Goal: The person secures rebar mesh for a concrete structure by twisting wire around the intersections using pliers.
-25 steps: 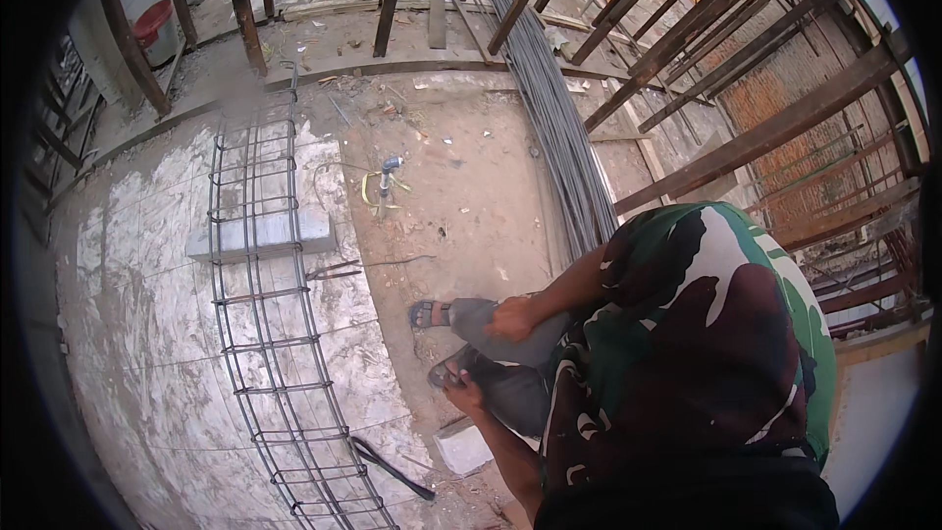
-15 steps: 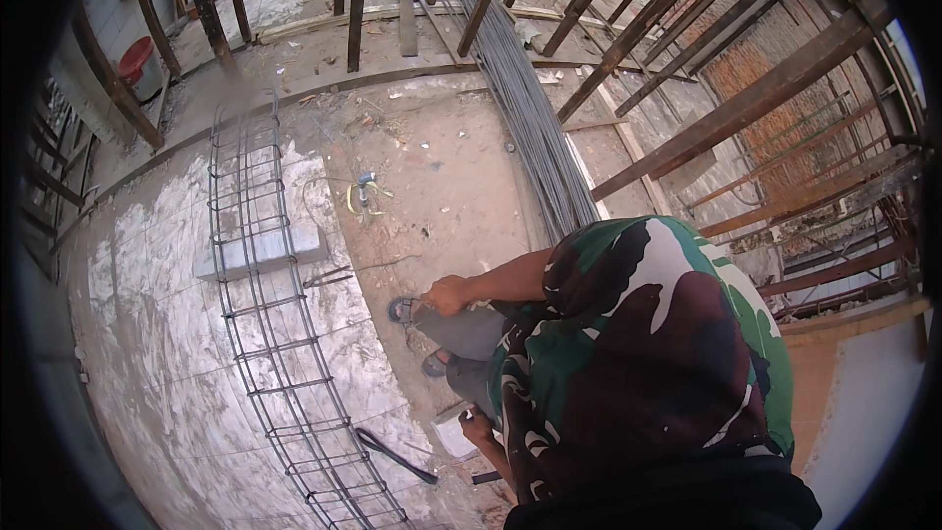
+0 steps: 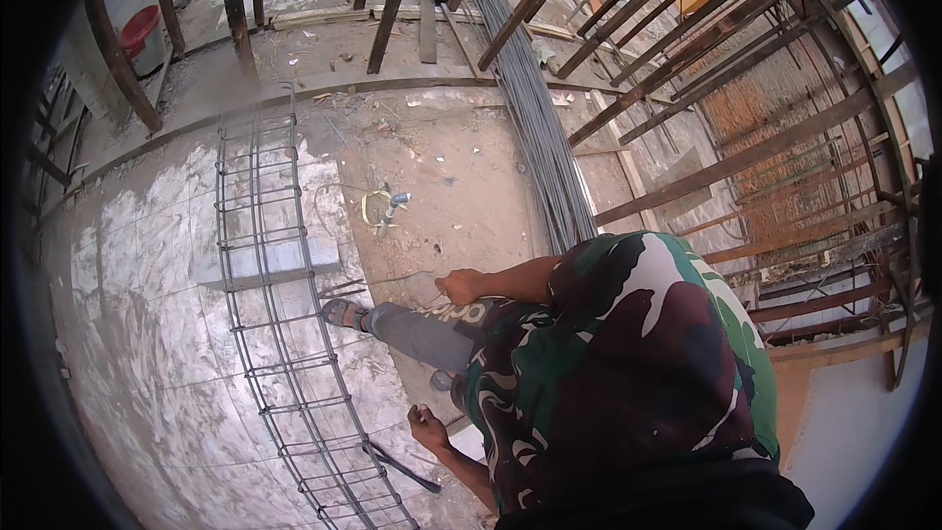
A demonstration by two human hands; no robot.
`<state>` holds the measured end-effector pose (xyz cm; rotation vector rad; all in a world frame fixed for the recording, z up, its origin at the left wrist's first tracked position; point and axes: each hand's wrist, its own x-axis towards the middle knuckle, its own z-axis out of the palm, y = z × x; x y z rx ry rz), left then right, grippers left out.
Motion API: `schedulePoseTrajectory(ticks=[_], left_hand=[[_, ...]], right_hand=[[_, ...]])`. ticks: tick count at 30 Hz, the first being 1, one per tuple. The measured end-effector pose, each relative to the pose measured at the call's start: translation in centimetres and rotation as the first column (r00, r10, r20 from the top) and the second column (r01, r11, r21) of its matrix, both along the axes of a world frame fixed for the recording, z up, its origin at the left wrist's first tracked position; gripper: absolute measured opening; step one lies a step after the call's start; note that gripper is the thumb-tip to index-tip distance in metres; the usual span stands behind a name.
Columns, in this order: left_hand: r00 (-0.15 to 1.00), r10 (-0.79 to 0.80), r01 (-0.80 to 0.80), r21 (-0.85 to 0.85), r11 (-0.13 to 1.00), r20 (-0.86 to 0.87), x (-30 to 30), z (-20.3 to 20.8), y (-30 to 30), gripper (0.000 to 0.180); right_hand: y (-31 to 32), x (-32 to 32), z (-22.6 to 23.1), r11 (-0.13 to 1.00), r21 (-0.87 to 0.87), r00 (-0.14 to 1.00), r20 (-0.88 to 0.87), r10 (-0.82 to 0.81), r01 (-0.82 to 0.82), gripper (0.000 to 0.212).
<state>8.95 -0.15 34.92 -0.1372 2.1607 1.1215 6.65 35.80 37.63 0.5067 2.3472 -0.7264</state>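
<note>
My left hand [image 3: 427,428] hangs low near the right side of a long rebar cage [image 3: 285,363], its fingers loosely bent and apart, with nothing visible in them. Farther up, my right hand [image 3: 459,285] is curled closed beside my thigh; whatever it may hold is hidden. Under the cage lies a pale grey block [image 3: 270,263]. Thin dark tool handles [image 3: 343,290] show next to my sandaled foot [image 3: 343,314], which stands close to the cage. A black strip [image 3: 404,468] lies by the cage, near my left hand.
A bundle of long steel bars [image 3: 530,118] runs away on the right. Dark upright posts [image 3: 392,10] stand across the far side. A blue-grey object with a yellow strap [image 3: 395,199] lies on the ground, and a red bucket [image 3: 140,34] stands at far left.
My foot has stepped left, up to the rebar cage, partly covering the tool handles. My left hand has swung out to the left, away from my body. The right hand has shifted slightly.
</note>
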Motion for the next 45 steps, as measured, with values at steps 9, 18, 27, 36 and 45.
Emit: schedulePoseTrajectory(ticks=[9,18,27,36,45], left_hand=[[0.917,0.346,-0.346,0.033,0.938,-0.197,-19.7,6.3,-2.9,0.053],[0.683,0.465,-0.54,0.039,0.841,-0.564,-29.5,20.8,-1.3,0.037],[0.746,0.391,-0.464,0.0,0.886,-0.54,-34.7,18.6,1.4,0.037],[0.76,0.168,-0.342,-0.167,0.925,-0.628,-40.8,16.8,2.9,0.037],[0.736,0.089,-0.352,-0.267,0.897,-0.671,-40.3,16.0,3.0,0.039]], right_hand=[[0.8,-18.6,2.7,0.997,-0.079,1.0,0.012,0.0,0.001,0.027],[0.6,-24.3,0.9,0.994,-0.11,0.998,0.068,0.015,-0.008,0.029],[1.1,-25.0,1.4,0.998,-0.069,0.971,0.237,0.031,-0.015,0.028],[-0.6,-31.4,1.5,0.995,-0.097,0.986,0.169,-0.011,0.028,0.024],[-4.6,-35.0,1.3,0.961,-0.274,0.999,-0.033,-0.043,0.033,0.023]])
